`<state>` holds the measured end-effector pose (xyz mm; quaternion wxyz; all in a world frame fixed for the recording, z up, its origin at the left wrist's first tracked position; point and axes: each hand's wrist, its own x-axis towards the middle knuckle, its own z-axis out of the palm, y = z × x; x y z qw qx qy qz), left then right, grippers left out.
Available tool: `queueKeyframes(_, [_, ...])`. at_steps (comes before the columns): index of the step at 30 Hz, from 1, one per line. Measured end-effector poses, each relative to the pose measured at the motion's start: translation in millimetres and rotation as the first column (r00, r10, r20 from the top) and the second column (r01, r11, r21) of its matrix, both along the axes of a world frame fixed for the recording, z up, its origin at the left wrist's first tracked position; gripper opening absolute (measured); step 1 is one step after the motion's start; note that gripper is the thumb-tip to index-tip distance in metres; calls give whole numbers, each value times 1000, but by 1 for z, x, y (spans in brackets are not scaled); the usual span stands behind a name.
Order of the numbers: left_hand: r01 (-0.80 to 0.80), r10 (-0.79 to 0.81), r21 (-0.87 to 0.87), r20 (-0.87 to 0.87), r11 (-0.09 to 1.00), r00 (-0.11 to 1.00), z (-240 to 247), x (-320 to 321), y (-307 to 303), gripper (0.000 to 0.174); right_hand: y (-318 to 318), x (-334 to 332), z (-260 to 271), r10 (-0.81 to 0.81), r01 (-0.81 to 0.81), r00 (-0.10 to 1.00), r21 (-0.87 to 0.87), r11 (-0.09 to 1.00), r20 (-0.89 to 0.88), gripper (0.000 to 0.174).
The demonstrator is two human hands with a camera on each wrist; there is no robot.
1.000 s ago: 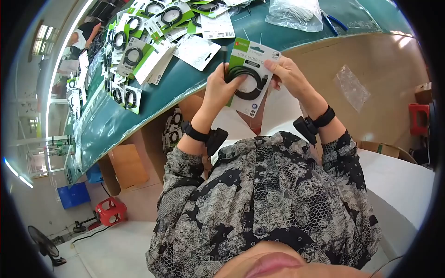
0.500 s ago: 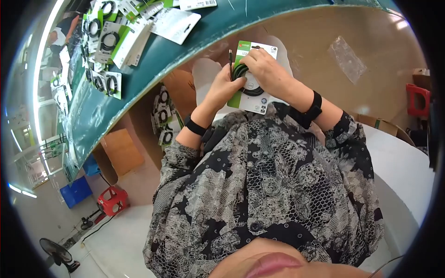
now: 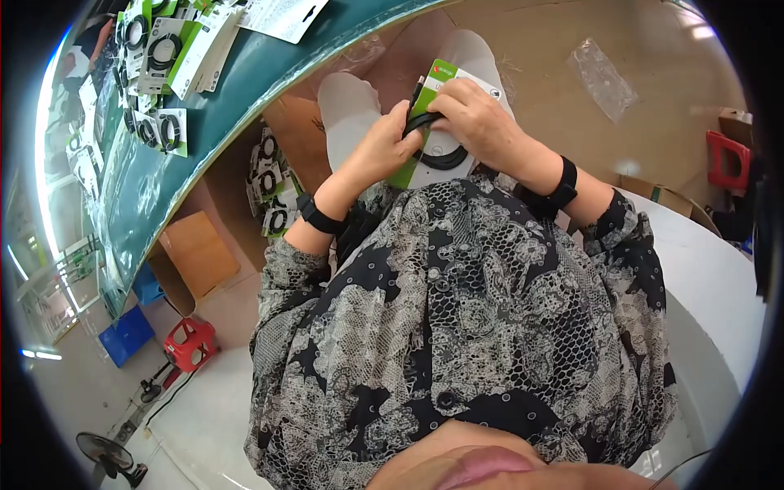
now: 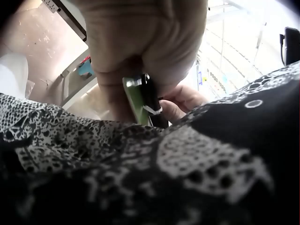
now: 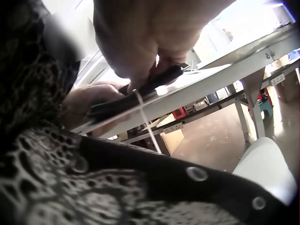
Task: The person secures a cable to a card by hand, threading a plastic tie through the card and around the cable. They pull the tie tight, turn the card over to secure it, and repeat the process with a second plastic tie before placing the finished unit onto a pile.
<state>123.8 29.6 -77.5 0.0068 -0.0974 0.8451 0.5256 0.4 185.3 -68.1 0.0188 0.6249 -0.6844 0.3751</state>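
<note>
In the head view a green-and-white packaging card (image 3: 443, 72) is held over the lap, with a coiled black cable (image 3: 445, 158) on its front. My left hand (image 3: 381, 147) grips the card and cable at the left edge, thumb across the front. A straight cable end sticks up beside its fingers. My right hand (image 3: 480, 126) reaches over the card's upper part, its curled fingers pinching the black cable. In the right wrist view a thin white tie (image 5: 150, 124) hangs from the cable. The palm side of the right hand is hidden in the head view.
A green-topped table (image 3: 216, 122) lies ahead and left, bearing several carded cables (image 3: 166, 51). More carded cables (image 3: 269, 181) sit in a box below its edge. A clear plastic bag (image 3: 602, 82) lies on the floor, right. Red stools (image 3: 192, 345) stand at the sides.
My right hand moved from the card's right edge onto its upper front and the cable. Both hands and the card came off the table edge toward the lap. The head view shifted.
</note>
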Motion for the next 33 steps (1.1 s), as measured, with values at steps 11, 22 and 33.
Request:
queueKeyframes(11, [-278,290,94,-153,956,945,-15,-11,-4,22,-8,14,21,-83,82,994,-17,997,-66,25])
queueKeyframes(22, [-292,371,377,-158,879,915,-22,-13,10,21,-5,23,5,-43,43,997,3,999,68,26])
queueKeyframes(33, [-253,388,884,90,393,917,-8,-31,17,24,-28,11,0,-339,337,941,-76,938,-6,29])
